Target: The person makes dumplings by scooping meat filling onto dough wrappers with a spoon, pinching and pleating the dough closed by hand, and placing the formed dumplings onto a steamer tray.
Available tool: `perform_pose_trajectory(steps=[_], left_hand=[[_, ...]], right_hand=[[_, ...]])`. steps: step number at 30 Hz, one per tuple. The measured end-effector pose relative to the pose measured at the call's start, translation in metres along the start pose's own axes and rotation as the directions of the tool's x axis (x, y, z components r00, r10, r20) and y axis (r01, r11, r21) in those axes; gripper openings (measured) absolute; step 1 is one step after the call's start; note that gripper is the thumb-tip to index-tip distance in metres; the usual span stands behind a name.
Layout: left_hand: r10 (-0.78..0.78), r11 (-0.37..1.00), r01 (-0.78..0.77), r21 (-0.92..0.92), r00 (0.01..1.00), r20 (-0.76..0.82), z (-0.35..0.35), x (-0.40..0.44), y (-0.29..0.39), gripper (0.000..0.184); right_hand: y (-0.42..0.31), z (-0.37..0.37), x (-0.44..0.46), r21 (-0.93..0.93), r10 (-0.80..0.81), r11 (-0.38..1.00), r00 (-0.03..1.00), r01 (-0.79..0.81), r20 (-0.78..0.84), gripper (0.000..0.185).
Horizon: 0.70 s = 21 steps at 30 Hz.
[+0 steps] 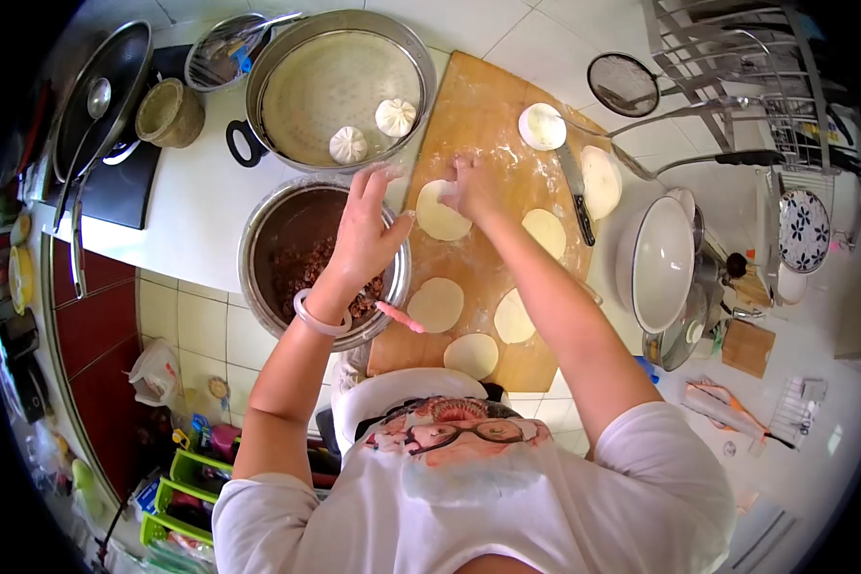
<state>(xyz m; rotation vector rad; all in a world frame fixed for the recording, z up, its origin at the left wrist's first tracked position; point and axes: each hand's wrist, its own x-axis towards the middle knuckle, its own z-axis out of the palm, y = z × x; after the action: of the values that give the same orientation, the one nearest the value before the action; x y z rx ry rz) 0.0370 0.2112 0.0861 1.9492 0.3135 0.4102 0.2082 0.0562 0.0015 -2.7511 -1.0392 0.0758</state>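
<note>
My left hand [368, 228] is held over the rim of a metal pot [254, 251], its fingers stretched and thumb apart, holding nothing. Inside the pot is a dark minced filling [301, 273], and a pink-handled utensil [401, 317] leans out over its edge. At the wooden board, my right hand [471, 189] has its bent fingers and thumb at the edge of a round dough wrapper [440, 216]. Several more wrappers lie flat near it, one of them [436, 305] close to the pot. White flour dusts the board [488, 96].
A large steamer pan [340, 81] holds two pleated buns [395, 117]. On the board's right side are a knife [576, 191], a small white bowl [542, 126] and a dough piece [601, 182]. A white basin [663, 265] stands beyond; a wok [105, 96] is at far left.
</note>
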Motion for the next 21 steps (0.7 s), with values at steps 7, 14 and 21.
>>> perform_pose_trajectory(steps=[7,14,21], left_hand=[[0.008,0.987,0.008,-0.163,0.995,0.102,0.015,-0.044,0.002,0.032],[-0.417,0.568,0.366,-0.737,0.9,0.126,0.02,-0.05,-0.044,0.027],[-0.457,-0.205,0.257,-0.945,0.828,0.324,-0.024,-0.034,-0.004,0.06]], right_hand=[[0.019,0.025,-0.03,0.261,0.224,0.916,0.927,-0.306,0.301,0.034],[-0.013,-0.045,-0.043,0.753,0.055,0.633,0.981,-0.179,0.187,0.021],[-0.113,-0.133,-0.046,0.855,-0.061,0.471,0.959,-0.217,0.277,0.021]])
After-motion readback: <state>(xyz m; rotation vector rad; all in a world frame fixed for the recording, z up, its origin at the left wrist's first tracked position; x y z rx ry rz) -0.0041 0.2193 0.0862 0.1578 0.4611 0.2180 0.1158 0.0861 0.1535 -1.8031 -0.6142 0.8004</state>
